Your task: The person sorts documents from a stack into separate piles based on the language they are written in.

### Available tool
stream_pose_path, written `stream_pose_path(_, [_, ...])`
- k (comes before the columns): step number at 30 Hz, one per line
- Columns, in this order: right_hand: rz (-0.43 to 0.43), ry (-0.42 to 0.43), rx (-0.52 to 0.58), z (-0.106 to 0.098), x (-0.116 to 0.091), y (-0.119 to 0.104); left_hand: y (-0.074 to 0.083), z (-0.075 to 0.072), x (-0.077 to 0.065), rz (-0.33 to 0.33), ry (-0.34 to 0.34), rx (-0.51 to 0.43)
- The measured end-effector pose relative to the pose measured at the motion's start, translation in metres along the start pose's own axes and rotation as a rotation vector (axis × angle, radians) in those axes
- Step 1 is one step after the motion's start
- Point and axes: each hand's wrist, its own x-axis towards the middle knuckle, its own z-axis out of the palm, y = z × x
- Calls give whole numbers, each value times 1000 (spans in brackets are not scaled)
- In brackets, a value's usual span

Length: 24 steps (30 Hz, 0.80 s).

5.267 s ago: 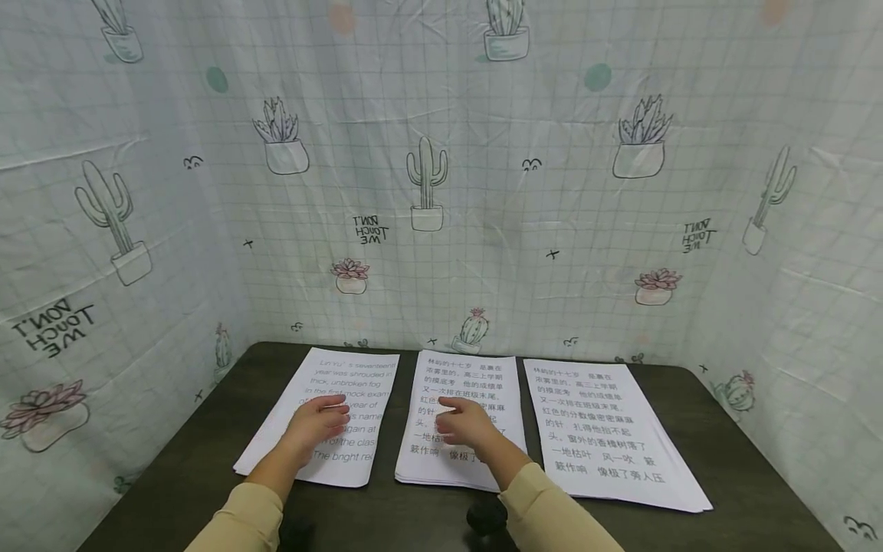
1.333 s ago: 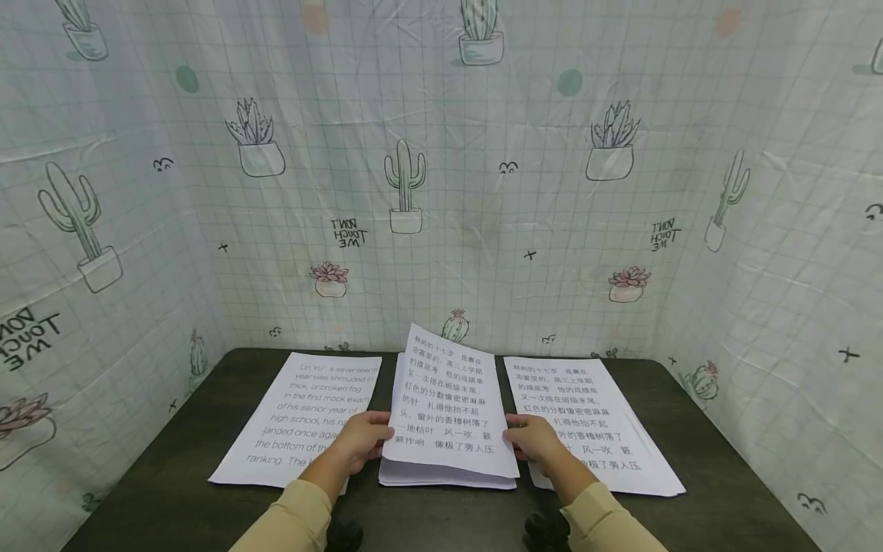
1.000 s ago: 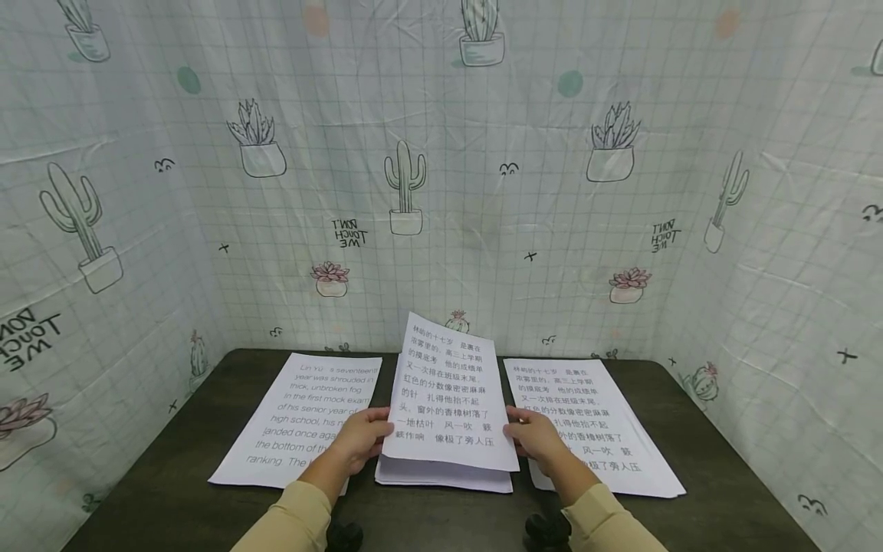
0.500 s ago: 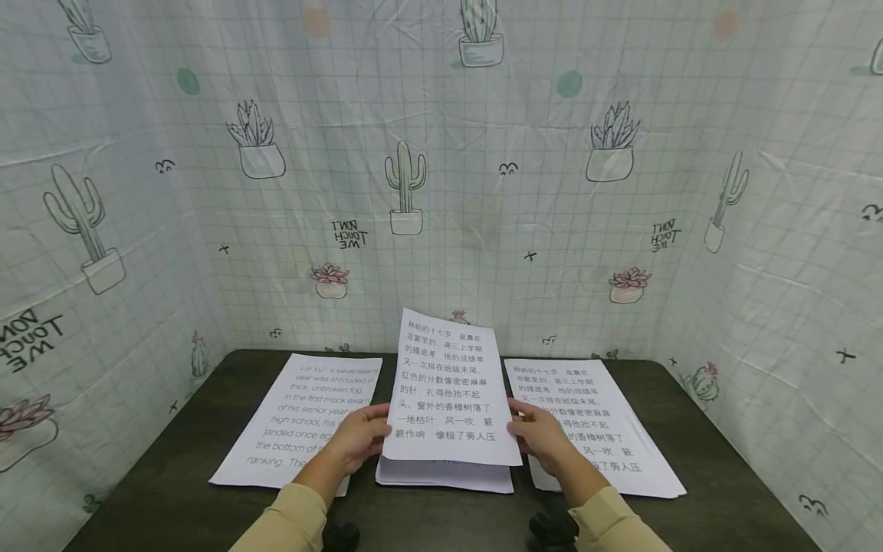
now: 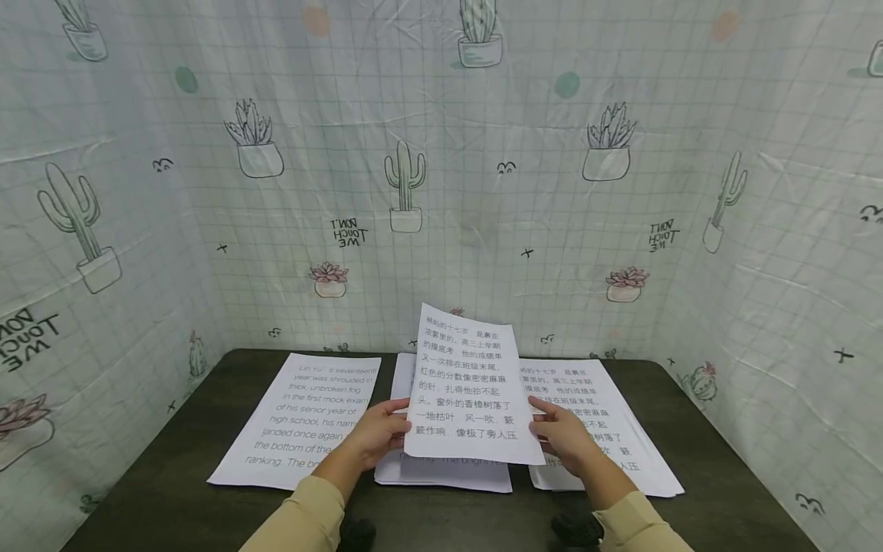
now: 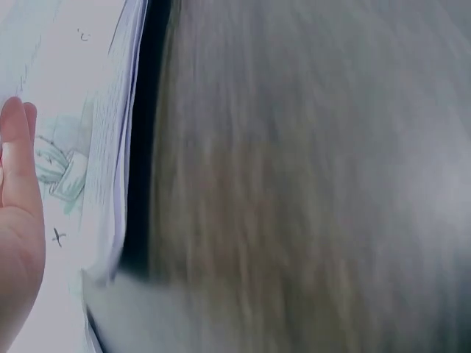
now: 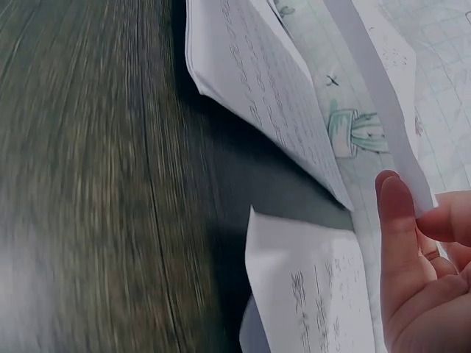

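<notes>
A white sheet of paper (image 5: 462, 383) printed with Chinese text is held tilted up above the table by both hands. My left hand (image 5: 375, 435) pinches its left edge near the bottom, and my right hand (image 5: 564, 438) pinches the right edge. Under it lies the middle paper stack (image 5: 448, 474), whose exposed lower strip shows English print. In the right wrist view, the right thumb and fingers (image 7: 401, 213) grip the raised paper's edge. The left wrist view catches only part of the left hand (image 6: 18, 213); its hold on the sheet is not visible there.
To the left lies a paper stack (image 5: 297, 418) with English text. A right-hand stack (image 5: 624, 452) carries Chinese text, its left part covered by the sheet and right hand. The dark wooden table (image 5: 441, 521) meets a cactus-print curtain (image 5: 483, 222) at back and sides.
From hovering apart over the stacks, both hands came to grip the middle stack's top sheet. They raised it, then shifted it right, uncovering English print below.
</notes>
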Motion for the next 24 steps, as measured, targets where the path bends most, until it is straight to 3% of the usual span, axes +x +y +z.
stream_pose_path(24, [37, 11, -69, -65, -10, 14, -3, 62, 19, -44, 8, 40])
